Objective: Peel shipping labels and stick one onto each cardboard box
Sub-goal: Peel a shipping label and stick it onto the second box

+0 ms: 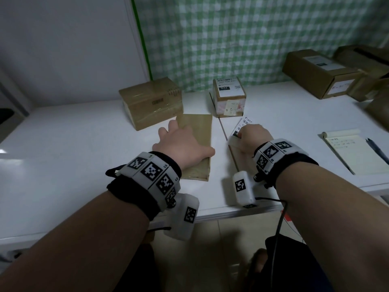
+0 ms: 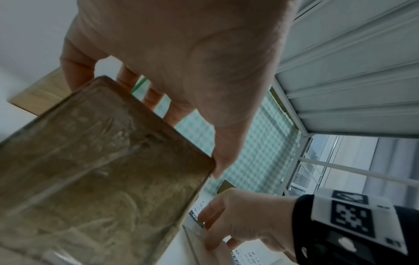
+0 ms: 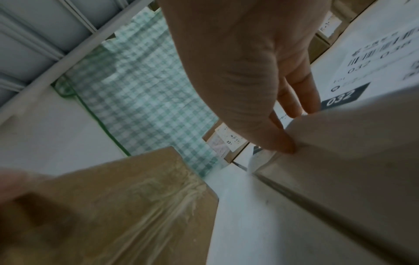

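My left hand [image 1: 183, 142] lies on a flat brown taped box [image 1: 202, 129] at the table's middle. In the left wrist view its fingers [image 2: 77, 71] hook over the box's [image 2: 95, 170] far edge and the thumb presses the right edge. My right hand [image 1: 250, 135] sits on a second flat box [image 1: 236, 159] just to the right. It pinches the near end of a white shipping label [image 1: 245, 124] marked 032 [image 3: 374, 59], thumb [image 3: 281, 141] on a lifted beige sheet and fingers behind it. How much of the label is stuck down I cannot tell.
Behind stand a taped cardboard box [image 1: 151, 102] and a small labelled box [image 1: 229, 95]. More labelled boxes [image 1: 317, 72] fill the back right corner. A notepad [image 1: 353, 152] and pen [image 1: 376, 148] lie at the right. The white table's front edge [image 1: 210, 216] is near my wrists.
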Demonstrator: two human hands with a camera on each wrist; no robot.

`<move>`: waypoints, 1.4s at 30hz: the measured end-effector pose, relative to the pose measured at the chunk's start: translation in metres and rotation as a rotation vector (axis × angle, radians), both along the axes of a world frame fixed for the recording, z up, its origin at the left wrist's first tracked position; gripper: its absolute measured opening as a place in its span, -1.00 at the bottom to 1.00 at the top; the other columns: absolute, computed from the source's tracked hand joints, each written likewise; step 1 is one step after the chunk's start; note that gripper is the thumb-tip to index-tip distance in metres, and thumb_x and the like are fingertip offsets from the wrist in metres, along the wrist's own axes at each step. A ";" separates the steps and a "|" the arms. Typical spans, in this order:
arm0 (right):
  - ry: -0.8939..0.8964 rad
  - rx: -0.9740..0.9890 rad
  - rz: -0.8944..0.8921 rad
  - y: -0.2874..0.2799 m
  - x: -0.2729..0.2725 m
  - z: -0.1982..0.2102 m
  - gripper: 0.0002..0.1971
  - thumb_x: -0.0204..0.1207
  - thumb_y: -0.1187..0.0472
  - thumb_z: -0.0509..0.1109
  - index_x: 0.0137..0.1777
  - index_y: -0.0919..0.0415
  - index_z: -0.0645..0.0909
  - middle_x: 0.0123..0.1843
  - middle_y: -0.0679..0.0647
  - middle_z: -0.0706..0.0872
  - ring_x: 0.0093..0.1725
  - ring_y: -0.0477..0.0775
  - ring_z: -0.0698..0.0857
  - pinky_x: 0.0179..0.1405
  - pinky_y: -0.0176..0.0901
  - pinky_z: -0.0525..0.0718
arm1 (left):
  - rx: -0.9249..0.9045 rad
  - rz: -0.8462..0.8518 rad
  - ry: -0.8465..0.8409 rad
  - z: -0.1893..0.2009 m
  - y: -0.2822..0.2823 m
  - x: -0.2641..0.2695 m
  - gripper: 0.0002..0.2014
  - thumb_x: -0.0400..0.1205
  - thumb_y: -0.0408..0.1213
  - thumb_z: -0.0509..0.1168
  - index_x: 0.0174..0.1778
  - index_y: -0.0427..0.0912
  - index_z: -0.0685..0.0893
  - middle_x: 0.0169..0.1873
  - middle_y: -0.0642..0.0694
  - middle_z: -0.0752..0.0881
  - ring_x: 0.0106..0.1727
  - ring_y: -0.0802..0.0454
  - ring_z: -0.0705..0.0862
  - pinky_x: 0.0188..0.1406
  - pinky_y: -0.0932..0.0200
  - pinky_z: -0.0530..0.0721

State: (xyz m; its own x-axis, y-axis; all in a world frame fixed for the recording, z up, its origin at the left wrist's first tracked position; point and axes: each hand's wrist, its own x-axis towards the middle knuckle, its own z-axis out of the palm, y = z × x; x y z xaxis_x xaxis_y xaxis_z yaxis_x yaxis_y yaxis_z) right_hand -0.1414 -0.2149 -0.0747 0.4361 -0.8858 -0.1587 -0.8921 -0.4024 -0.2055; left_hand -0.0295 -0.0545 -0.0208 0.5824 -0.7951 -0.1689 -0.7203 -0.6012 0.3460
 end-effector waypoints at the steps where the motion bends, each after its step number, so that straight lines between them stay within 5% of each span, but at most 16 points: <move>1: 0.007 -0.005 0.002 0.001 0.000 0.000 -0.83 0.57 0.23 0.24 -0.20 0.23 0.59 -0.21 0.14 0.59 -0.23 0.16 0.56 -0.33 -0.26 0.44 | 0.003 0.001 0.003 0.000 0.001 -0.001 -0.24 0.35 0.20 0.37 0.44 -0.02 0.39 0.43 -0.05 0.22 0.43 -0.18 0.21 0.19 -0.15 0.48; 4: 0.009 -0.068 -0.020 0.005 -0.002 0.003 -0.83 0.57 0.24 0.29 -0.26 0.23 0.54 -0.09 0.15 0.61 -0.16 0.19 0.57 -0.18 -0.15 0.50 | 0.022 -0.002 0.017 0.002 0.005 -0.004 -0.26 0.35 0.19 0.36 0.42 -0.03 0.39 0.39 -0.05 0.24 0.39 -0.19 0.23 0.19 -0.17 0.50; 8: -0.064 -0.120 -0.072 0.008 -0.004 0.008 -0.74 0.52 0.37 0.22 0.11 0.23 0.69 0.10 0.18 0.70 -0.01 0.23 0.68 -0.15 -0.13 0.53 | 0.054 -0.026 0.022 0.004 0.009 -0.008 -0.27 0.38 0.19 0.33 0.44 -0.03 0.37 0.38 -0.07 0.22 0.38 -0.19 0.23 0.20 -0.17 0.50; 17: -0.535 -0.291 -0.041 0.017 -0.007 0.036 -0.74 0.50 0.35 0.24 0.00 0.24 0.76 0.03 0.22 0.79 0.05 0.23 0.71 -0.06 -0.23 0.53 | 0.117 -0.078 0.008 0.011 0.009 -0.004 -0.15 0.41 0.38 0.24 0.56 0.01 0.30 0.48 -0.15 0.22 0.48 -0.25 0.20 0.39 -0.26 0.39; 21: -0.757 -0.334 0.036 0.032 -0.010 0.059 -0.77 0.48 0.33 0.30 -0.01 0.27 0.79 -0.01 0.15 0.83 0.06 0.11 0.75 0.11 -0.29 0.56 | -0.176 -0.072 0.104 0.019 0.007 0.002 -0.34 0.58 0.25 0.13 0.56 0.02 0.34 0.52 -0.16 0.37 0.52 -0.22 0.32 0.47 -0.16 0.35; 23: -0.873 -0.269 0.055 0.042 -0.012 0.071 -0.82 0.46 0.33 0.36 -0.06 0.27 0.80 -0.06 0.12 0.84 -0.01 0.01 0.75 0.04 -0.40 0.57 | -0.394 -0.019 0.337 0.021 0.005 0.006 -0.40 0.64 0.15 0.14 0.58 0.03 0.31 0.50 -0.13 0.44 0.43 -0.13 0.48 0.39 -0.08 0.47; 26: -0.989 -0.140 0.118 0.059 -0.015 0.077 -0.91 0.41 0.34 0.47 -0.14 0.28 0.80 -0.14 0.07 0.81 -0.13 -0.11 0.73 -0.13 -0.64 0.57 | -0.577 0.061 0.757 0.022 0.005 0.009 -0.45 0.66 0.05 0.19 0.58 0.05 0.29 0.30 -0.21 0.60 -0.04 -0.04 0.69 -0.13 0.09 0.67; 29: -1.023 -0.022 0.187 0.076 -0.017 0.075 -0.95 0.37 0.37 0.52 -0.18 0.27 0.80 -0.16 0.09 0.82 -0.13 -0.08 0.75 -0.06 -0.54 0.64 | -0.686 0.109 0.946 0.020 0.009 0.011 -0.62 0.63 -0.17 0.31 0.38 -0.10 0.56 0.07 -0.18 0.73 -0.19 0.03 0.76 -0.24 0.21 0.76; 32: -1.024 0.050 0.231 0.086 -0.016 0.067 -0.93 0.34 0.37 0.55 -0.22 0.21 0.79 -0.14 0.09 0.82 -0.05 0.00 0.77 0.11 -0.25 0.70 | -0.766 0.133 0.939 0.018 0.018 0.008 -0.86 0.57 -0.49 0.34 -0.05 -0.19 0.72 -0.08 -0.17 0.74 -0.26 0.05 0.73 -0.29 0.35 0.75; 36: -1.240 0.280 0.120 0.091 -0.013 0.057 -0.79 0.29 0.36 0.59 -0.14 0.08 0.75 0.10 0.08 0.78 0.13 0.04 0.75 0.28 0.02 0.67 | -0.811 0.106 0.821 0.013 0.027 0.010 -0.77 0.53 -0.59 0.34 -0.24 -0.15 0.72 -0.15 -0.18 0.72 -0.22 0.02 0.70 -0.20 0.29 0.75; 39: -1.278 0.416 0.032 0.093 -0.011 0.055 -0.52 0.28 0.46 0.55 0.22 0.20 0.65 0.15 0.15 0.75 0.09 0.08 0.77 0.15 -0.03 0.74 | -0.862 0.093 0.753 0.013 0.033 0.011 -0.75 0.51 -0.60 0.35 -0.23 -0.12 0.71 -0.21 -0.12 0.67 -0.20 0.05 0.68 -0.19 0.30 0.75; 42: -1.332 0.623 -0.023 0.100 -0.011 0.058 -0.55 0.36 0.54 0.48 0.27 0.44 0.57 -0.19 0.22 0.77 -0.32 0.05 0.75 -0.23 -0.24 0.78 | -0.890 0.088 0.660 0.012 0.036 0.014 -0.72 0.49 -0.59 0.36 -0.22 -0.05 0.72 -0.07 -0.18 0.73 -0.12 0.02 0.71 -0.14 0.25 0.74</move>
State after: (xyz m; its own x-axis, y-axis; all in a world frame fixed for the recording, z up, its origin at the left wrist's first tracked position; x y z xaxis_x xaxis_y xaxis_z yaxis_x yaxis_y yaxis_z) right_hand -0.1519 -0.1148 -0.0166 0.5499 -0.8351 -0.0105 0.0855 0.0688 -0.9940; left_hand -0.0154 -0.0183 -0.0093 0.6489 -0.7471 0.1438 -0.2024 0.0126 0.9792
